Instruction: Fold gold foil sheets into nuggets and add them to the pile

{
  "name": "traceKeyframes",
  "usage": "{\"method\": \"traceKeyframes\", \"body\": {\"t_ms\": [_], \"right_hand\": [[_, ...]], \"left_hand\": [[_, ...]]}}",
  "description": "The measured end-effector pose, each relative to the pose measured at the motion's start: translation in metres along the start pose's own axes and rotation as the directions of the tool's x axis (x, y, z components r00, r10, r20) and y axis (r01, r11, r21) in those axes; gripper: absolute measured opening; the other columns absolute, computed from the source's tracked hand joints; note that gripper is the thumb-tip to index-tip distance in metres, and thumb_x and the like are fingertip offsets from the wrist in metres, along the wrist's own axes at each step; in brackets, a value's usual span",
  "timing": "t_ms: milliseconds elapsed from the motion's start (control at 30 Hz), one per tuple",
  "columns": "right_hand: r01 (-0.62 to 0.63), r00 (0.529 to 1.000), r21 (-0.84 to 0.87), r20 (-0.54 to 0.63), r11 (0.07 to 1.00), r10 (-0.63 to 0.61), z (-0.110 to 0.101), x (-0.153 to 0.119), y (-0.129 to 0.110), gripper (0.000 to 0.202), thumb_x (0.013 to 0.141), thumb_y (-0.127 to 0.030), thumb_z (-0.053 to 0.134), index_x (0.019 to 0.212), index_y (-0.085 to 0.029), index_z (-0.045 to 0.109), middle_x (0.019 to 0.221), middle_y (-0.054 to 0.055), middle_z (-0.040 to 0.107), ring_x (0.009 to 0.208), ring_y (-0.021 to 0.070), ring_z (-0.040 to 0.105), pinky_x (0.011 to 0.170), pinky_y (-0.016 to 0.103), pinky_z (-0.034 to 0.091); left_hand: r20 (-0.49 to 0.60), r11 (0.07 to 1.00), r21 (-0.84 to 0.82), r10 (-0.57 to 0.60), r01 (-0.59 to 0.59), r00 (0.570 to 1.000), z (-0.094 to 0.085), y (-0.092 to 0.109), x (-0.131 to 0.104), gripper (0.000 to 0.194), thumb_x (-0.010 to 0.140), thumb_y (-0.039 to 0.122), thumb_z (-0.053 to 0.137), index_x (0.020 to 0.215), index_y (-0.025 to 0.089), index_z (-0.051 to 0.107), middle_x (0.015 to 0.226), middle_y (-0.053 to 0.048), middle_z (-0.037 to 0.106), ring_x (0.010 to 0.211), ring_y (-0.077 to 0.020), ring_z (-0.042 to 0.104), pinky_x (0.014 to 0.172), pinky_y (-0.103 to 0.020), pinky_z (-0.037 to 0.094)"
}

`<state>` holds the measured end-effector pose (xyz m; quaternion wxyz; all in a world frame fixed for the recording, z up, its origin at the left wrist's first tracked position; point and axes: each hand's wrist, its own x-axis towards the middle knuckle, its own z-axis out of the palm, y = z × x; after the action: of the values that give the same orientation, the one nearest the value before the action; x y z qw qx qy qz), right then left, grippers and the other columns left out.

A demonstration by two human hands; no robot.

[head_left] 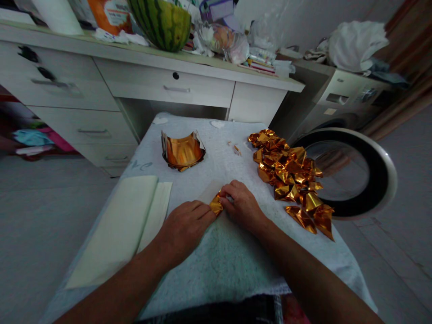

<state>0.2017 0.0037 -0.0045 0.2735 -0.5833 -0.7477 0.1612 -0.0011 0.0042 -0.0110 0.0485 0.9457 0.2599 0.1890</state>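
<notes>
The left hand point(185, 227) has its fingers close together on the lower left side of a small gold foil point(216, 205); its thumb is hidden. The right hand point(243, 208) has its fingers curled in, thumb and fingertips nearly together at the foil's upper right edge. The foil lies directly between the two sets of fingers, just above the cloth point(216, 265) on the worktop. Beyond the left fingers, well apart, stands a curved foil stack point(184, 152). To the right of the right fingers lies a pile point(286, 168) of folded gold pieces. Small scraps point(236, 149) lie ahead of the right fingers, and pale paper point(116, 225) is left of the left fingers.
</notes>
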Motion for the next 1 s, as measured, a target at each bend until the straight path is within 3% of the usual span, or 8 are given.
{"method": "traceKeyframes", "body": {"t_ms": [100, 200, 333, 467, 667, 1000], "right_hand": [[0.038, 0.999, -0.061, -0.021, 0.997, -0.039, -0.001, -0.001, 0.0, 0.008, 0.083, -0.013, 0.062, 0.086, -0.018, 0.066, 0.092, 0.007, 0.054, 0.09, 0.0211, 0.049, 0.08, 0.035, 0.041], [0.164, 0.986, -0.003, 0.041, 0.986, -0.164, -0.004, -0.002, -0.002, 0.017, 0.085, -0.007, 0.054, 0.087, -0.019, 0.065, 0.093, 0.006, 0.058, 0.091, 0.02, 0.05, 0.083, 0.034, 0.041], [0.263, 0.947, 0.118, 0.157, 0.958, -0.28, -0.009, -0.004, -0.009, 0.024, 0.073, -0.001, 0.05, 0.087, -0.018, 0.058, 0.088, 0.004, 0.058, 0.086, 0.0185, 0.051, 0.081, 0.033, 0.04], [0.263, 0.945, 0.125, 0.168, 0.957, -0.282, -0.01, -0.006, -0.013, 0.026, 0.066, -0.006, 0.056, 0.088, -0.018, 0.053, 0.089, 0.004, 0.056, 0.085, 0.0196, 0.049, 0.079, 0.034, 0.04], [0.245, 0.944, 0.093, 0.206, 0.965, -0.259, -0.006, -0.005, -0.01, 0.005, 0.083, -0.015, 0.062, 0.084, -0.018, 0.058, 0.093, 0.005, 0.056, 0.09, 0.0192, 0.049, 0.081, 0.033, 0.038], [0.181, 0.945, 0.103, 0.258, 0.978, -0.202, -0.013, -0.005, -0.016, 0.004, 0.085, -0.017, 0.064, 0.086, -0.02, 0.062, 0.094, 0.004, 0.056, 0.091, 0.0189, 0.049, 0.083, 0.033, 0.039]], "left_hand": [[0.018, 0.997, -0.055, -0.06, 0.061, 0.998, -0.001, 0.001, 0.0, 0.012, 0.094, 0.014, 0.05, 0.095, 0.018, 0.061, 0.086, -0.003, 0.064, 0.082, -0.0206, 0.058, 0.075, -0.037, 0.051], [0.021, 0.983, -0.141, -0.119, 0.121, 0.993, -0.002, 0.001, 0.0, 0.011, 0.091, 0.012, 0.052, 0.094, 0.018, 0.061, 0.09, -0.003, 0.065, 0.086, -0.0202, 0.058, 0.079, -0.036, 0.05], [-0.007, 0.959, -0.238, -0.16, 0.153, 0.987, -0.003, 0.0, -0.001, 0.013, 0.089, 0.011, 0.054, 0.097, 0.019, 0.061, 0.094, -0.003, 0.067, 0.089, -0.02, 0.058, 0.081, -0.035, 0.049], [0.007, 0.947, -0.234, -0.224, 0.219, 0.975, -0.005, -0.001, 0.002, 0.007, 0.091, 0.017, 0.054, 0.089, 0.019, 0.061, 0.085, -0.003, 0.066, 0.082, -0.0203, 0.058, 0.074, -0.036, 0.045], [0.054, 0.924, -0.212, -0.315, 0.319, 0.948, -0.01, -0.001, 0.002, 0.004, 0.088, 0.02, 0.059, 0.089, 0.02, 0.063, 0.086, -0.002, 0.062, 0.085, -0.0218, 0.056, 0.077, -0.039, 0.042], [0.079, 0.859, -0.312, -0.403, 0.406, 0.912, -0.012, -0.004, 0.003, 0.008, 0.081, 0.013, 0.062, 0.08, 0.021, 0.063, 0.089, -0.002, 0.058, 0.089, -0.0208, 0.053, 0.08, -0.039, 0.045]]}}
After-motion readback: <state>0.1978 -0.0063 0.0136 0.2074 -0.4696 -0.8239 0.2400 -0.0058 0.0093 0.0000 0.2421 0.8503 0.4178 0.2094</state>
